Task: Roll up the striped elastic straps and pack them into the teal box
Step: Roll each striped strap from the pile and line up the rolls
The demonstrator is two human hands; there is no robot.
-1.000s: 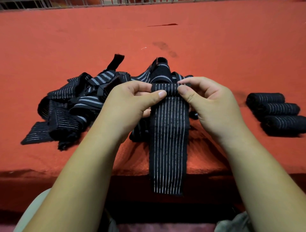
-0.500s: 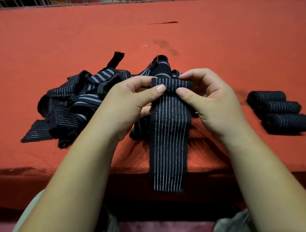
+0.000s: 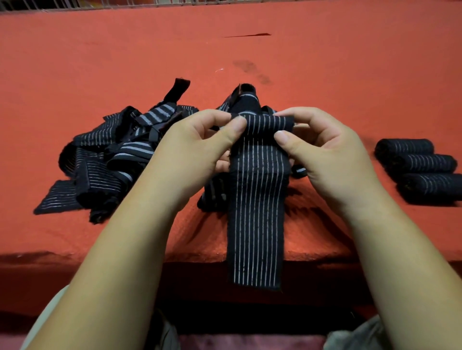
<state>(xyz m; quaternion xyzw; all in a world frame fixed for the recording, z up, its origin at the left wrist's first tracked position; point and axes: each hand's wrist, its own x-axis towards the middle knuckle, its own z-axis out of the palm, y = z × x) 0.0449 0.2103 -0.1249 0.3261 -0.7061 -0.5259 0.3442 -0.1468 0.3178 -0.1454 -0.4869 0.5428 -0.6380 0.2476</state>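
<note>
The left hand point(image 3: 190, 152) and right hand point(image 3: 325, 155) each pinch, thumb against curled fingers, the turned-over top end of one striped elastic strap point(image 3: 257, 212), whose tail hangs over the table's near edge. Behind the left hand lies a loose pile of unrolled straps point(image 3: 112, 160); well to the right, three rolled straps point(image 3: 422, 163) lie side by side, touching. All rest on an orange-red cloth point(image 3: 325, 75) with a dark smudge point(image 3: 250, 70) farther back and a wire grille point(image 3: 175, 3) along the far edge.

Matt ribbed elastic strap point(image 3: 257, 199)
</note>
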